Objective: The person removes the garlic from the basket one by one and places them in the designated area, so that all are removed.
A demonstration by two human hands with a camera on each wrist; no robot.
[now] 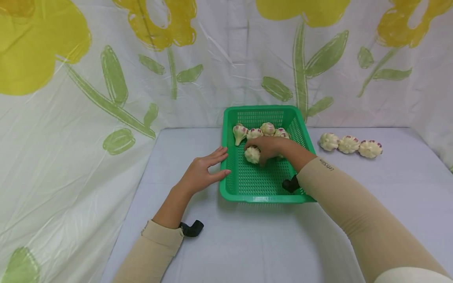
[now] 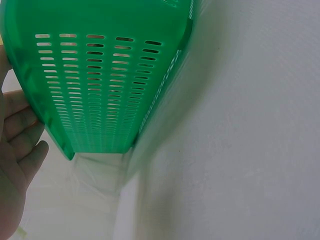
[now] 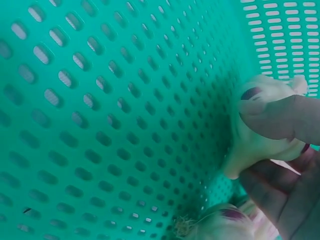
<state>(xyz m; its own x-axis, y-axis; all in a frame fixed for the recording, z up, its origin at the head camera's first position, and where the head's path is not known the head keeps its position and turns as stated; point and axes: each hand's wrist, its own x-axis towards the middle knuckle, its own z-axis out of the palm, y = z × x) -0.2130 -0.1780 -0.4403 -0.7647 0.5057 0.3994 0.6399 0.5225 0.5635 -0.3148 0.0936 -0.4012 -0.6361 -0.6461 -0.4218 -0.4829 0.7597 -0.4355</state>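
Observation:
A green plastic basket (image 1: pixel 262 198) with slotted walls stands on the table. Inside it, my right hand (image 1: pixel 269 148) grips a garlic bulb (image 1: pixel 253 155) between thumb and fingers, as the right wrist view also shows for this bulb (image 3: pixel 265 125). Several more bulbs lie toward the basket's far end, among them one with a long stem (image 1: pixel 240 133) at the left and a round one (image 1: pixel 267 128) at the back. With fingers extended, my left hand (image 1: pixel 199 173) touches the basket's left rim. In the left wrist view those fingers (image 2: pixel 22 130) lie along the rim's outside.
Three garlic bulbs sit in a row right of the basket: a left one (image 1: pixel 329 141), a middle one (image 1: pixel 348 144) and a right one (image 1: pixel 370 149). A white flowered curtain (image 1: pixel 219 78) hangs behind the pale tabletop (image 1: pixel 240 247).

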